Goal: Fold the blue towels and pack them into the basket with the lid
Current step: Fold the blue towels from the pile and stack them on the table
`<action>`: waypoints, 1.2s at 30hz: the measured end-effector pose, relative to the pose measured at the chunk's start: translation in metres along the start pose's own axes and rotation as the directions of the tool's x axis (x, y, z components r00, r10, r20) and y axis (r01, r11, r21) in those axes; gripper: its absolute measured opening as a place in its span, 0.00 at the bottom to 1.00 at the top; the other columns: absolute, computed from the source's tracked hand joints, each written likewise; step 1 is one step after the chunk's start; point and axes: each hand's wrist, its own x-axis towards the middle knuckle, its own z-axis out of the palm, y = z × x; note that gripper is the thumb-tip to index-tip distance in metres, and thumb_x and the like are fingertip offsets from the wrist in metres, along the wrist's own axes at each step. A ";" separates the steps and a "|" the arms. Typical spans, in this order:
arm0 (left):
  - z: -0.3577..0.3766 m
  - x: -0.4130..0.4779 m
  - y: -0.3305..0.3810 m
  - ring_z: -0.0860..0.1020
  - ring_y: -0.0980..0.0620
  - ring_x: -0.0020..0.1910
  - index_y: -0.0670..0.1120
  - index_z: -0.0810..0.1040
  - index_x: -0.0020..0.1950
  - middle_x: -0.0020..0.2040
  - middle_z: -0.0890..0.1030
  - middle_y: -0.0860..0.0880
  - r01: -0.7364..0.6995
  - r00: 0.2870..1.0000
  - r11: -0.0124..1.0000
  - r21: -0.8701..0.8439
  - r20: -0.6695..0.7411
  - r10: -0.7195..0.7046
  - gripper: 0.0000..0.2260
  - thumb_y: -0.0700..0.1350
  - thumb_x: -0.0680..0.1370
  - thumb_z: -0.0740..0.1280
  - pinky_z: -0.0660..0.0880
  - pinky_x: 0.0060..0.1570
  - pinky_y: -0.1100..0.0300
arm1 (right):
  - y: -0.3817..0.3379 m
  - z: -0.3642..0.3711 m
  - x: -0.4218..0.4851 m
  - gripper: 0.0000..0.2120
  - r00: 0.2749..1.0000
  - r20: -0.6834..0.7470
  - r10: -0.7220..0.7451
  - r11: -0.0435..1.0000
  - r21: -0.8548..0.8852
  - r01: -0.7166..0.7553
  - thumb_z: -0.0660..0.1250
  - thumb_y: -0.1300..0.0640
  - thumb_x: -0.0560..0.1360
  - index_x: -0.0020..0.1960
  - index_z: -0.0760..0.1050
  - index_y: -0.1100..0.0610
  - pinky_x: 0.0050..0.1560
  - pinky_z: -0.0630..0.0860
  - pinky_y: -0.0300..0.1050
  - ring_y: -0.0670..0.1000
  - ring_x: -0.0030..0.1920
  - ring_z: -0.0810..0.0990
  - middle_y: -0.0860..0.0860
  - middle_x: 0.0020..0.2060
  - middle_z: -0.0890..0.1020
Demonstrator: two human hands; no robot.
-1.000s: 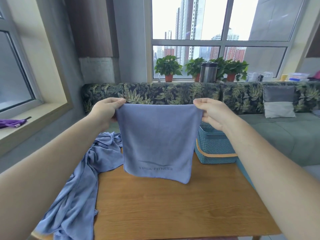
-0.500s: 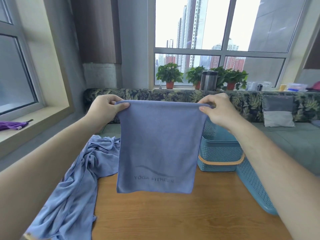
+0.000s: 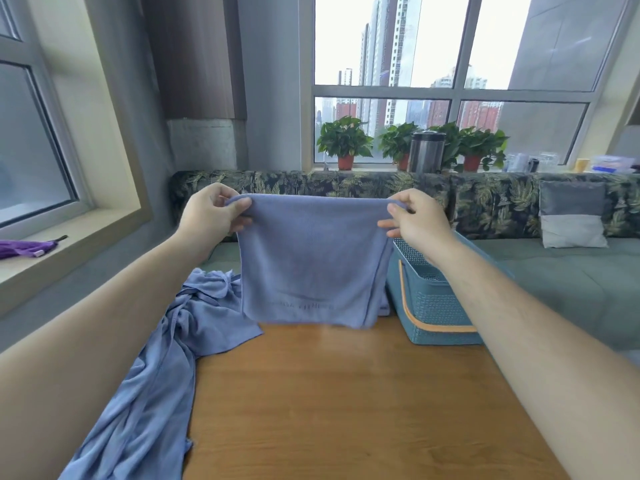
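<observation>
You are holding the towel (image 3: 311, 261) up above the table (image 3: 346, 393), folded over along its top edge. Your left hand (image 3: 207, 216) is pinching one top corner and your right hand (image 3: 415, 220) the other (fingers curled round the cloth). The basket (image 3: 433, 306) is standing just right of it, and a crumpled heap (image 3: 166, 358) is lying to its left.

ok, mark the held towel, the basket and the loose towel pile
held towel (image 3: 311, 258), head view, middle of the hanging front panel
basket (image 3: 440, 303), head view, woven side wall below the rim
loose towel pile (image 3: 173, 358), head view, middle of the crumpled cloth
</observation>
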 end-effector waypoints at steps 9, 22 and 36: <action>0.010 -0.147 -0.121 0.83 0.51 0.43 0.47 0.81 0.46 0.41 0.85 0.47 0.165 0.981 0.986 0.026 0.100 -0.167 0.04 0.46 0.78 0.72 0.79 0.52 0.48 | 0.114 0.019 -0.119 0.08 0.992 0.102 0.073 0.992 -0.108 -0.062 0.65 0.62 0.81 0.50 0.77 0.50 0.47 0.83 0.52 0.45 0.43 0.86 0.47 0.42 0.84; 0.029 -0.246 -0.215 0.74 0.51 0.45 0.47 0.79 0.39 0.42 0.80 0.52 0.085 0.987 0.870 0.486 0.079 -0.140 0.05 0.43 0.75 0.71 0.72 0.52 0.53 | 0.213 0.054 -0.253 0.03 0.984 0.159 -0.080 0.915 -0.381 0.136 0.66 0.61 0.72 0.43 0.78 0.55 0.51 0.77 0.47 0.49 0.48 0.79 0.46 0.46 0.80; 0.105 -0.214 -0.212 0.53 0.47 0.81 0.53 0.62 0.80 0.81 0.57 0.50 -0.216 0.856 0.637 0.740 0.458 -0.241 0.29 0.63 0.81 0.56 0.50 0.78 0.48 | 0.181 0.129 -0.209 0.31 0.809 0.513 0.287 0.631 -0.737 0.243 0.48 0.38 0.83 0.83 0.47 0.47 0.80 0.39 0.53 0.53 0.81 0.38 0.51 0.82 0.43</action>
